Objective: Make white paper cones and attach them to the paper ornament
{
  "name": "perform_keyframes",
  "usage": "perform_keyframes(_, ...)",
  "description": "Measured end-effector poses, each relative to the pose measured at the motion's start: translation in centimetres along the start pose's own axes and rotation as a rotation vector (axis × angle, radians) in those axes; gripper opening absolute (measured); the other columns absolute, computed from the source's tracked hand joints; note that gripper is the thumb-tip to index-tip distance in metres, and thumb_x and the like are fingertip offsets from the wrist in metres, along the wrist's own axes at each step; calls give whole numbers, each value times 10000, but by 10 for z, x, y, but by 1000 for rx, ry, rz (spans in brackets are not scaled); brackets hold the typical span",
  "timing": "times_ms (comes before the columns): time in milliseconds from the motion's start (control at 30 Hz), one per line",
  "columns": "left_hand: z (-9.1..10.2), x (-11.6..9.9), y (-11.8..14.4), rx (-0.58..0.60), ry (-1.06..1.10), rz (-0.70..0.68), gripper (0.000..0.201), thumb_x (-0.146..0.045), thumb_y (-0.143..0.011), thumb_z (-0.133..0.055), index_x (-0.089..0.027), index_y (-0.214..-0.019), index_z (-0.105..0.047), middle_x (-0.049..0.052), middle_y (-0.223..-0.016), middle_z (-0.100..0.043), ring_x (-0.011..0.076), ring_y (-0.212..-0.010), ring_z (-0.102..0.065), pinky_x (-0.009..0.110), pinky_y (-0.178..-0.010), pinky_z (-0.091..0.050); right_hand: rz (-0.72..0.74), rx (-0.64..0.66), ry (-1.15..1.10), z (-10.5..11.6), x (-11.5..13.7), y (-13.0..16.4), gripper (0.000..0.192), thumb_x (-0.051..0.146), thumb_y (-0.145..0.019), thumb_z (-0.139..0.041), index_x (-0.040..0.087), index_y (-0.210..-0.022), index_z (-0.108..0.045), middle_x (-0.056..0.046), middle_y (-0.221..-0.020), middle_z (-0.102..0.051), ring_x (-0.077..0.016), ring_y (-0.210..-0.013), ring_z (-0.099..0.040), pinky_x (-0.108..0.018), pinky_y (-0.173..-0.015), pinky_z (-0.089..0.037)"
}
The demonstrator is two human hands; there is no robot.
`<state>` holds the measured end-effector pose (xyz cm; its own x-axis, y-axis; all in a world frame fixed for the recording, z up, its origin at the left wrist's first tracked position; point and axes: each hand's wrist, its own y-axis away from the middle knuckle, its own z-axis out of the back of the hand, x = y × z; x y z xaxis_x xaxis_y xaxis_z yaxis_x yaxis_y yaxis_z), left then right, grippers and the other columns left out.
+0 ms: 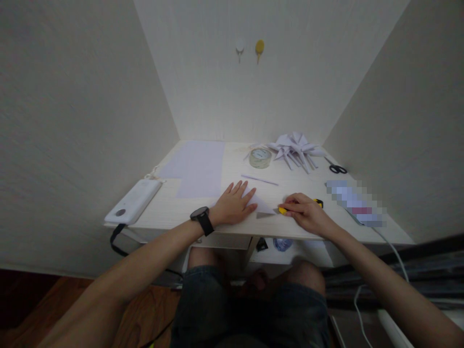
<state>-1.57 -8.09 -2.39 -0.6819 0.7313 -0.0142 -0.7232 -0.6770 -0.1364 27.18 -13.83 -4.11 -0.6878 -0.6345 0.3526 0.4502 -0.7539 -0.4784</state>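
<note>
My left hand (pixel 234 205), with a watch (pixel 201 218) at the wrist, lies flat with fingers spread on a folded piece of white paper (pixel 264 205). The paper's pointed corner reaches toward my right hand (pixel 306 212). Closed around a yellow-and-black utility knife (pixel 282 210), the right hand keeps the knife's yellow front end beside that corner. The knife's middle is hidden by the fingers, and its blade is too small to make out. Just beyond the left fingertips lies a thin rolled paper stick (pixel 260 180).
White paper sheets (pixel 203 166) lie at the table's (pixel 232 159) back left. A tape roll (pixel 260 157), folded paper pieces (pixel 297 147) and scissors (pixel 338 168) are behind and right. A white device (pixel 134 200) with a cable is left; a blurred phone-like object (pixel 355 203) is right.
</note>
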Motion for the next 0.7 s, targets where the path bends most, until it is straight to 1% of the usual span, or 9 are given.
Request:
perform_keyframes(133,1,0,0,20,3,5,655,-537,-1013,-247,-146,-1532,-332,218,-1601,-252,366,-1491,-210,529,-1183,-175,-19,21,-17,7,-9,12,252,262,-920,-592,283,-1106,-759,-86,-1022,-673,-235,-973,-619,-402,-856,-525)
perform_keyframes(233,-2,1,-1,5,17,5,666,-560,-1005,-268,-160,-1534,-330,208,-1605,-249,358,-1494,-207,524,-1185,-176,-41,21,-18,12,-11,20,255,276,-920,-594,280,-1119,-754,-88,-1032,-670,-238,-977,-623,-404,-858,-525)
perform_keyframes(333,-1,2,-1,-42,25,9,706,-592,-989,-309,-146,-1536,-312,225,-1605,-232,357,-1494,-210,522,-1177,-205,-57,-5,-1,14,-9,24,259,279,-925,-579,275,-1116,-754,-93,-1030,-671,-244,-973,-627,-406,-848,-523)
perform_keyframes(400,3,3,1,-100,2,-7,732,-611,-974,-346,-117,-1515,-344,246,-1595,-243,362,-1494,-207,529,-1173,-216,-72,-27,15,14,-8,24,261,281,-927,-568,268,-1105,-758,-98,-1023,-673,-249,-967,-630,-406,-841,-524)
perform_keyframes(467,11,3,5,-139,-32,-57,714,-618,-958,-394,-99,-1446,-447,248,-1568,-311,359,-1484,-240,518,-1172,-236,-94,-44,30,14,-7,24,261,277,-924,-562,261,-1093,-761,-100,-1013,-674,-252,-962,-633,-405,-838,-525)
perform_keyframes(500,15,3,7,-137,-47,-92,691,-615,-950,-425,-97,-1400,-500,244,-1546,-357,354,-1471,-278,502,-1168,-259,-107,-48,36,13,-7,24,262,272,-922,-560,261,-1088,-762,-99,-1011,-674,-252,-961,-632,-405,-841,-524)
perform_keyframes(600,24,3,13,-62,-70,-186,566,-539,-947,-508,-107,-1305,-582,222,-1462,-488,322,-1367,-460,439,-1106,-378,-129,-49,45,13,-8,23,270,257,-917,-551,264,-1088,-760,-93,-1001,-673,-246,-963,-626,-401,-850,-519)
perform_keyframes(700,28,3,14,-7,-61,-214,373,-387,-974,-516,-135,-1228,-619,184,-1368,-585,271,-1231,-583,394,-1023,-451,-156,-62,59,13,-9,23,278,258,-919,-538,257,-1091,-757,-91,-1014,-674,-242,-974,-620,-405,-874,-512)
